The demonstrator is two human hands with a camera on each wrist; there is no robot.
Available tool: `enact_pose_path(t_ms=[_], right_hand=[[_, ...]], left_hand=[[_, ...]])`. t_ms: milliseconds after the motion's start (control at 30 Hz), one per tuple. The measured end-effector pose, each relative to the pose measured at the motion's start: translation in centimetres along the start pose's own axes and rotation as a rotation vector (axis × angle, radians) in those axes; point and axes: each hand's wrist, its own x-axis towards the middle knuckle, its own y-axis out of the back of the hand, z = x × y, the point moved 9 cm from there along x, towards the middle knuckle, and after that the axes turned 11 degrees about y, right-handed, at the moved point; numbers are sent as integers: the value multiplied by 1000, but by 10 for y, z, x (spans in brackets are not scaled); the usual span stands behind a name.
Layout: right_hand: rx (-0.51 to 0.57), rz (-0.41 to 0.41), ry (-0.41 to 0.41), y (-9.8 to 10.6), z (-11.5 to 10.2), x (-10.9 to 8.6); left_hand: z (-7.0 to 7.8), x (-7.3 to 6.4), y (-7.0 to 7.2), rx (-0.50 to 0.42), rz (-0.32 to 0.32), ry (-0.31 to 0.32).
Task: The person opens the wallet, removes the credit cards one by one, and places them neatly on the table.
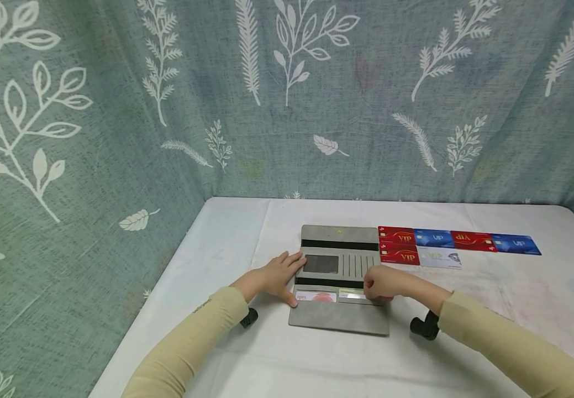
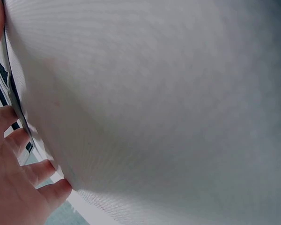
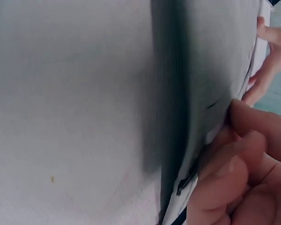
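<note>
Right hand (image 1: 378, 283) has its fingers curled in a pinch at the right end of a pale card (image 1: 350, 295), which sits in the near right pocket of a gray card holder (image 1: 338, 320); the knuckles hide much of the contact, so how firmly the tips grip is hard to tell. Left hand (image 1: 279, 276) is spread, its fingers and thumb touching the holder's left edge, apparently to brace it. The holder lies unfolded on the white counter (image 1: 341, 365), with a pink-and-white card (image 1: 315, 297) in the near left pocket, just left of the pale one. Just right of the holder's far part, six loose cards lie face up: a far row running red (image 1: 397, 235), blue, red, blue, and nearer, a red one and a white card (image 1: 440, 257). The step in hand looks like working the pale card at its pocket; whether it is being seated or drawn out, one still moment does not settle. Either way, the next move seems to call for a straight, gentle slide along the pocket, the left hand steadying the holder so it neither shifts nor buckles, and fingertips clear of the pocket's edge.
</note>
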Motion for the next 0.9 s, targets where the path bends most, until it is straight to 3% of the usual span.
enact_pose_path(t_ms=[267,500,900], right_hand=[[20,34,7,-2,5,0],[-92,109,34,-2,2,1],[-149,172,-34,4,5,3]], left_hand=[[0,1,0,7,2,4],[1,1,1,3,0,3],[-1,3,-2,5,-1,1]])
